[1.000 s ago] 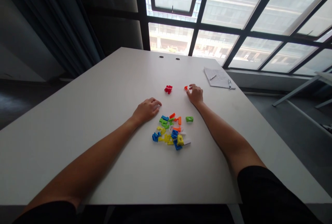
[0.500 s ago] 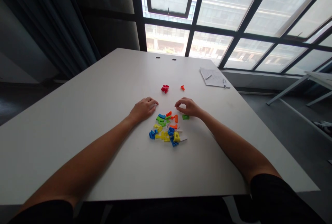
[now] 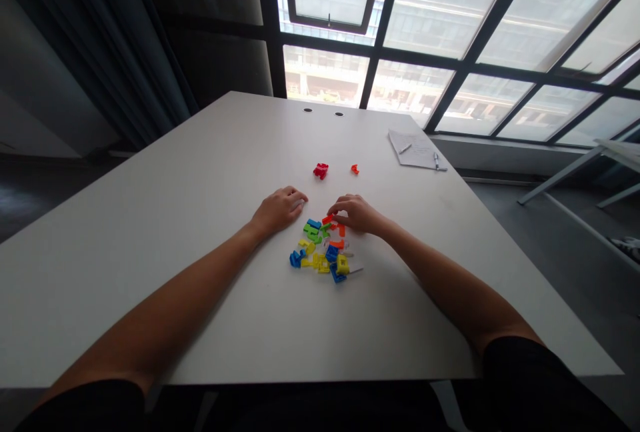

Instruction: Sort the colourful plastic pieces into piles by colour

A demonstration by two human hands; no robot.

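Note:
A loose heap of small plastic pieces lies before me on the table. My right hand [image 3: 356, 212] is at its far edge, fingers curled down and pinched at a small orange-red piece [image 3: 327, 219]. My left hand [image 3: 280, 209] rests on the tabletop just left of the heap, fingers loosely bent and apart; a pale patch under its fingertips is too small to make out. Near the hands are a blue piece [image 3: 314, 224] and green pieces [image 3: 311, 232]. Closer to me lie yellow pieces [image 3: 321, 263], a dark blue piece [image 3: 297, 259] and an orange piece [image 3: 338, 244].
Beyond my hands, a red assembled-looking piece [image 3: 321, 171] and a small orange piece [image 3: 355, 169] stand apart on the white table [image 3: 225, 159]. Paper [image 3: 420, 152] with pens lies at the right edge. Windows line the far side.
My right hand has moved left and slightly nearer, its fingertips now at the orange-red piece. It now covers the green piece that lay below it. My left hand stays put.

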